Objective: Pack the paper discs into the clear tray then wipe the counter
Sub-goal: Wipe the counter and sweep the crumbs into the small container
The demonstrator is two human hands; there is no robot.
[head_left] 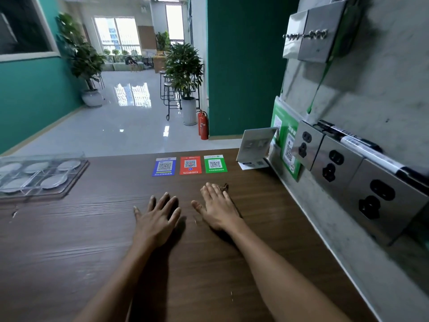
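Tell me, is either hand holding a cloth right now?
No, the left hand and right hand lie flat and empty on the counter.

I see both hands flat on the wooden counter [69, 228], left hand [156, 219] and right hand [217, 209] side by side, fingers straight, just short of three QR cards [190, 165]. Far left of the cards sits the clear tray [76, 169], paper discs [54, 181] inside.
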